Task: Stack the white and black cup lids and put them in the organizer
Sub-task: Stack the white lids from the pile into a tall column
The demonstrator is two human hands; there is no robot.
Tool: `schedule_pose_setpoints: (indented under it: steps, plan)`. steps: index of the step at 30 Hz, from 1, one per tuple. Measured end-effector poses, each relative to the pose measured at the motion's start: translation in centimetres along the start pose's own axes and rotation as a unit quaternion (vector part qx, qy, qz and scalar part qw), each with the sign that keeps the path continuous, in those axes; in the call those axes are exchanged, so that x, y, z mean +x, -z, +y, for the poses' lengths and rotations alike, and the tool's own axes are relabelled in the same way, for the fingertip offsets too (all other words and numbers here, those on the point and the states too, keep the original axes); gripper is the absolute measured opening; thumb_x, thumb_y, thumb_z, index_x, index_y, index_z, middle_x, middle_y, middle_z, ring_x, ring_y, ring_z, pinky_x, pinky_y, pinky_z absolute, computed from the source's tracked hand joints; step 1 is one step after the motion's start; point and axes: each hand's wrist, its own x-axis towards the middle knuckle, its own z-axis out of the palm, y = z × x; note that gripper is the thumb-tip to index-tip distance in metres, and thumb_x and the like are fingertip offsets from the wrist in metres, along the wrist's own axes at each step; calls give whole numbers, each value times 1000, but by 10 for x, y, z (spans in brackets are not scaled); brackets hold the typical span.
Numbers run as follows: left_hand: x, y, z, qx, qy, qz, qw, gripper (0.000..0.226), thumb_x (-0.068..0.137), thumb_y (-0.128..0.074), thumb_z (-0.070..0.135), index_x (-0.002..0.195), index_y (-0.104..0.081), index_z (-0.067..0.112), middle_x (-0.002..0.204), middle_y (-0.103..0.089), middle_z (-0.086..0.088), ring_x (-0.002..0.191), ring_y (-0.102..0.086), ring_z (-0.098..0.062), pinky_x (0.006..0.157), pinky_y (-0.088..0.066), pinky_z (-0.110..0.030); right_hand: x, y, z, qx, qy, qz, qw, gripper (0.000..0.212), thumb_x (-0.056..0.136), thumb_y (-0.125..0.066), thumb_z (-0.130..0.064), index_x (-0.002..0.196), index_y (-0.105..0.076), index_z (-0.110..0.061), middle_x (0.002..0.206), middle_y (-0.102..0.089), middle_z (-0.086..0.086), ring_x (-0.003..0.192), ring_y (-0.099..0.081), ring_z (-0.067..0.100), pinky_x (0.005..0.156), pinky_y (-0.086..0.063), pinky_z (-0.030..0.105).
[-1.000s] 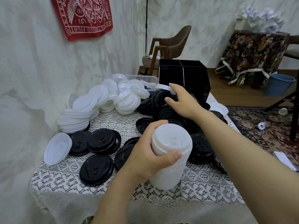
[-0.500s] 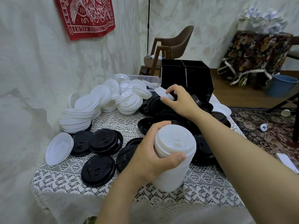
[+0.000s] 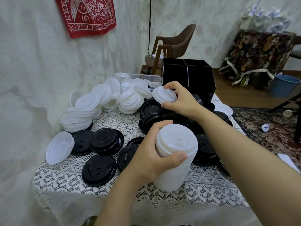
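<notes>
At 6 o'clock on table (image 3: 211, 185): white stack (image 3: 177, 168) upright, left hand (image 3: 149, 155) curled round it. Right hand (image 3: 182, 101) pinches one tilted lid (image 3: 163, 95) over black lids (image 3: 149, 111), just beside organizer (image 3: 187, 79) at 12 o'clock. Loose white lids (image 3: 84, 111) at 10 o'clock.

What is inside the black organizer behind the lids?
Only dividers show inside the black organizer, splitting it into compartments; nothing stands above its rim. Its front wall hides the compartment floors.
</notes>
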Motion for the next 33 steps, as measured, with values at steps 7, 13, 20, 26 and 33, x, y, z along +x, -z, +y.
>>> schedule_pose_setpoints:
  steps: [7,13,20,26,33]
  plan:
    - [1,-1,-1,-6,-1,0,1000,73,57,-78,43,123,-48,39,111,-65,13,105,-62,-6,87,-49,-23,-20,9,-3,-34,24,-72,997,66,77,-66,-11,138,-49,-26,143,-43,-6,131,-38,6,102,-29,16]
    - [0,-1,-1,-13,-7,2,1000,72,57,-78,41,123,-49,37,109,-65,15,103,-62,-4,85,-48,-20,-28,11,-2,-58,4,-131,990,51,78,-56,-15,124,-58,-37,137,-41,-8,122,-38,1,82,-27,-4]
    - [1,-1,-1,-14,-9,4,1000,72,56,-78,43,122,-49,39,112,-64,14,106,-61,-5,86,-48,-22,-31,-1,0,-60,-4,-107,992,22,86,-73,-24,107,-67,-28,136,-41,-6,123,-38,2,97,-26,16]
    - [1,-2,1,-19,-22,-1,1000,68,60,-77,38,123,-51,34,112,-64,15,106,-61,-6,85,-48,-20,-31,-8,-1,-89,-2,-80,993,46,76,-83,-28,117,-61,-26,128,-47,-4,112,-47,6,95,-36,20]
    - [2,-1,-4,-20,-9,-2,1000,76,58,-78,40,128,-48,32,117,-63,6,109,-61,-12,87,-49,-27,-23,-9,-7,-156,-33,-121,980,68,77,-78,-26,137,-46,-21,121,-49,0,104,-48,13,86,-36,24]
